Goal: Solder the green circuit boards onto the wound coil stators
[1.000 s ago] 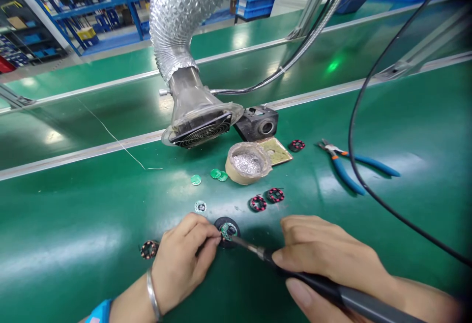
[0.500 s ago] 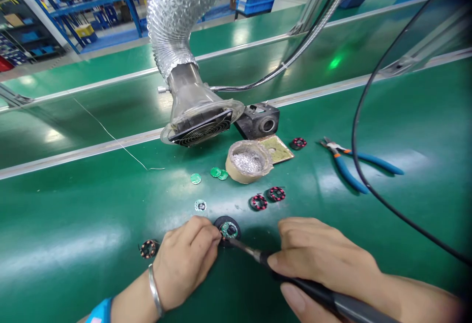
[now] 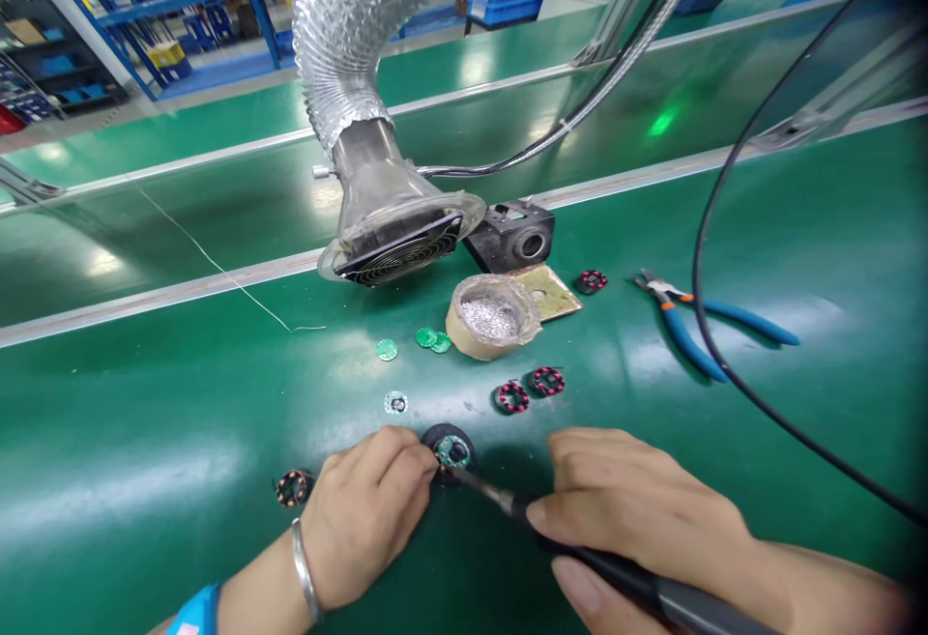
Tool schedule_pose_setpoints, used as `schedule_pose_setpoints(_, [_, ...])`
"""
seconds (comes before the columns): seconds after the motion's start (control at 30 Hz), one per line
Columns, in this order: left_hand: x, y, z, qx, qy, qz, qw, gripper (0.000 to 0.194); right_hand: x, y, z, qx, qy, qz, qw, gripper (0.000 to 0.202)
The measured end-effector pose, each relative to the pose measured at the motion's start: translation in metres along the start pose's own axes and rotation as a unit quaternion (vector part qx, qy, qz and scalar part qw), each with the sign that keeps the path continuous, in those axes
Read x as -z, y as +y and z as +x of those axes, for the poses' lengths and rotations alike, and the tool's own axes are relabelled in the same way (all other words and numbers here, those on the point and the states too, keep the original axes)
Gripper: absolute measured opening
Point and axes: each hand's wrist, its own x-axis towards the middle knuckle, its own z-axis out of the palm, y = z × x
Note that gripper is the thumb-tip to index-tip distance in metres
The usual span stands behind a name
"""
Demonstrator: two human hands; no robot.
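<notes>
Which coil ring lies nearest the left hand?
The copper-coloured ring, just left of the left hand; the other three rings are pinkish-red and black and lie farther off, to its right.

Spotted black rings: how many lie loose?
4: one ring left of the left hand, two rings between tub and right hand, one ring beside the yellow pad. Others may be hidden.

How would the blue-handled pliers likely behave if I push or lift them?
The blue-handled pliers would probably slide rather than roll, since they lie with handles spread. Their metal head suggests a stiff tool, perhaps nose-heavy when lifted.
</notes>
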Motion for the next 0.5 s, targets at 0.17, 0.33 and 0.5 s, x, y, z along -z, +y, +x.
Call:
schedule_pose_setpoints(0.17, [0.000, 0.000, 0.000, -0.006, 0.003, -0.005, 1.000, 0.012, 0.006, -0.001, -0.003, -0.002, -0.017, 0.005, 1.000, 0.030])
schedule_pose_setpoints(0.33, [0.001, 0.001, -0.001, -0.003, -0.004, -0.004, 1.000, 0.012, 0.013, 0.004, -0.002, -0.006, -0.020, -0.023, 1.000, 0.025])
schedule_pose_setpoints(0.5, [0.001, 0.001, 0.000, -0.005, -0.005, 0.000, 1.000, 0.012, -0.001, 0.018, 0.007, 0.044, 0.011, -0.024, 0.999, 0.032])
